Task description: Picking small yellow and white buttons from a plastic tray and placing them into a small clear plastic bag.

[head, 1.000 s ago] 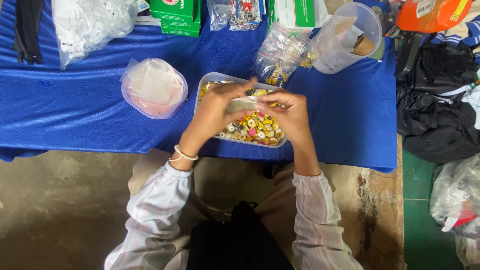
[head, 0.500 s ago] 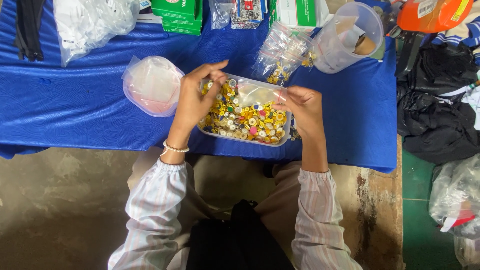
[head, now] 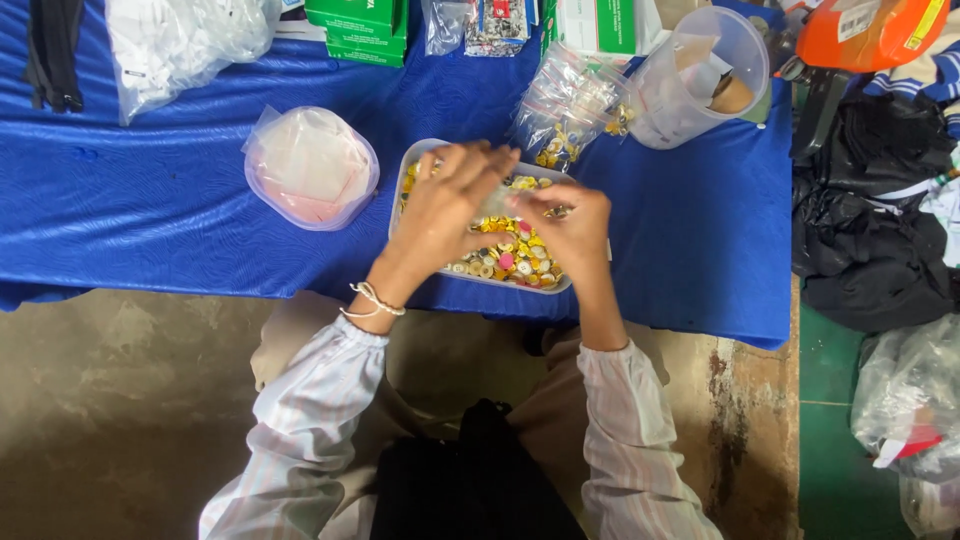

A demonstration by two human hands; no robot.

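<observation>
Both hands are held together over the tray [head: 412,172] of small coloured pieces on the blue table [head: 150,220]. The left hand [head: 445,205] is spread flat, fingers apart. The right hand [head: 572,225] is pinched on a small clear bag [head: 498,203], kept above the tray, seemingly so that spilled pieces fall back in. A lidded tub [head: 310,165] stands just left; filled bags [head: 565,105] lie beyond.

Left hand [head: 447,205] and right hand [head: 570,228] meet, fingers pinched together.

Round lidded tub [head: 311,167] (green boxes [head: 357,28] behind)
</observation>
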